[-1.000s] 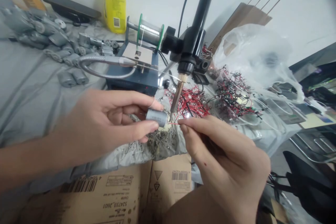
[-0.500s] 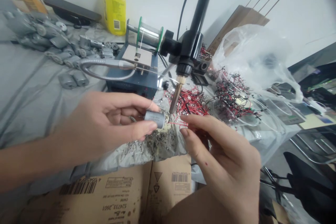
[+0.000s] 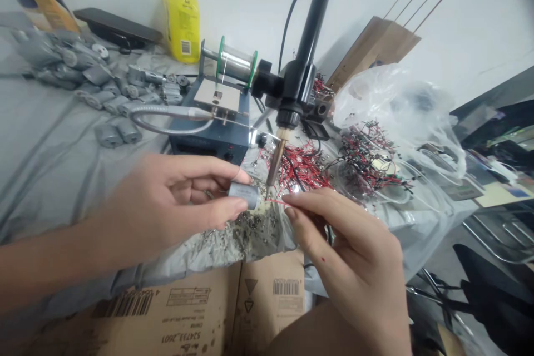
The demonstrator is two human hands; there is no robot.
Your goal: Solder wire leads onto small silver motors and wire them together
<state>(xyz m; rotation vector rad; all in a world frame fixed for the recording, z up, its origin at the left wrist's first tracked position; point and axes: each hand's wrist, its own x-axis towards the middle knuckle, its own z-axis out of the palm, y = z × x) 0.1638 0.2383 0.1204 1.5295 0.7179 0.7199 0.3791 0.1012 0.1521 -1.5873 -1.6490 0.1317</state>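
My left hand (image 3: pixel 187 194) pinches a small grey cylindrical motor (image 3: pixel 243 196) between thumb and fingers, its end turned to the right. From the right, my right hand (image 3: pixel 334 239) grips a thin red wire (image 3: pixel 275 201), whose free end reaches toward the motor's end. Directly above that gap a mounted soldering iron (image 3: pixel 276 162) points down, its tip close to the wire and the motor; whether they touch I cannot tell. Behind my left hand stands a blue solder feeder (image 3: pixel 208 142) carrying a green-rimmed solder spool (image 3: pixel 237 62).
Many grey motors (image 3: pixel 79 72) are heaped at the left, near a yellow bottle (image 3: pixel 181 22). Red wires (image 3: pixel 302 167) lie behind the iron, with a red-and-black wire bundle (image 3: pixel 367 150) and a plastic bag (image 3: pixel 392 94) to the right. A cardboard box (image 3: pixel 187 311) sits below the table edge.
My right hand has closed in on the red wire and shifted slightly left, nearer the motor. The motor stays in my left hand; the whole view has shifted a little.
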